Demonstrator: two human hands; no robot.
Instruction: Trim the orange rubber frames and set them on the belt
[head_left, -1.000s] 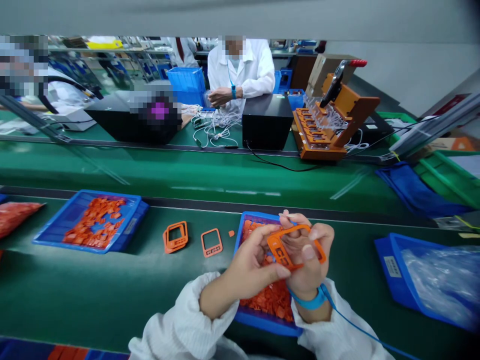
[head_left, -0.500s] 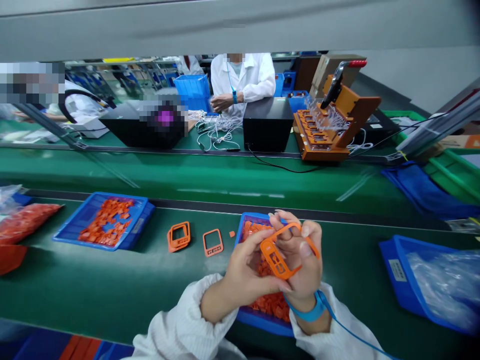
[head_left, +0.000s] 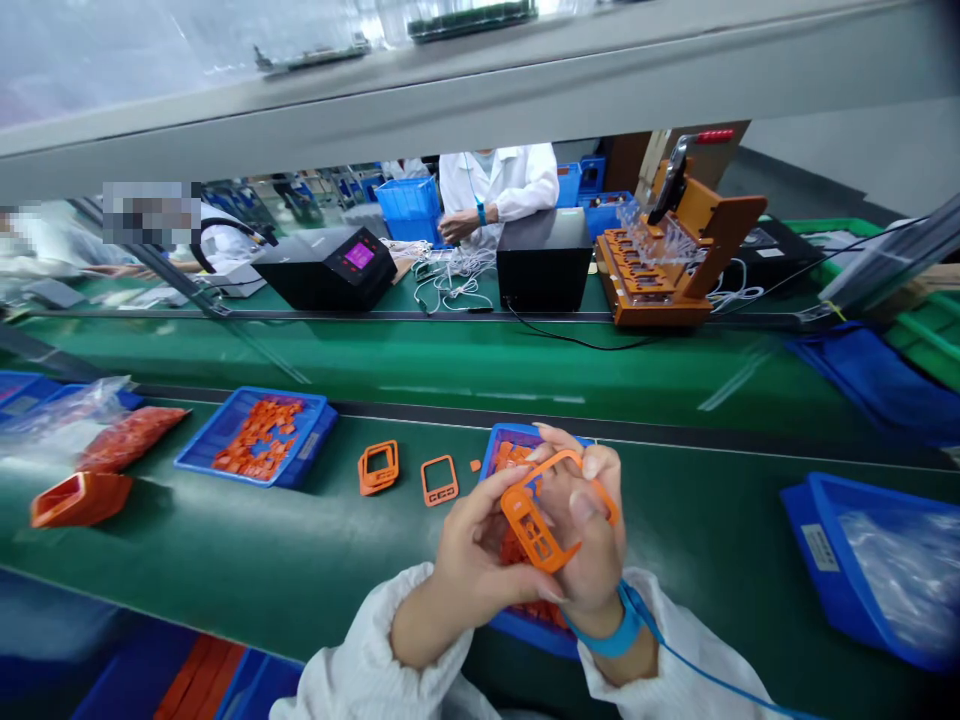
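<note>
We've got both hands up over the green work surface, sharing one part: a thin orange frame with a row of small cut-outs along its lower bar. Our left hand pinches the frame's lower left edge, thumb tucked under at about 5 o'clock. Our right hand sits behind it, fingers curled over the top bar at 1 o'clock, so both hands are closed on the same piece. It hangs in the air right above the blue tray of loose orange pieces.

Where could this slip? The frame looks soft and thin, so, as we judge it, too hard a squeeze between the two hands could bow or twist it. Ease either pinch and it drops straight into the tray below, lost among look-alike parts. The blue wrist strap and its cord trail off at 4 o'clock; a snag there could jerk our right hand.

At 10 o'clock from the hands lie a finished-looking orange frame and a small stack of frames, with another blue tray further left. A wide elbow swing could scatter those. Across the belt, another person in a white coat works at their own bench.
</note>
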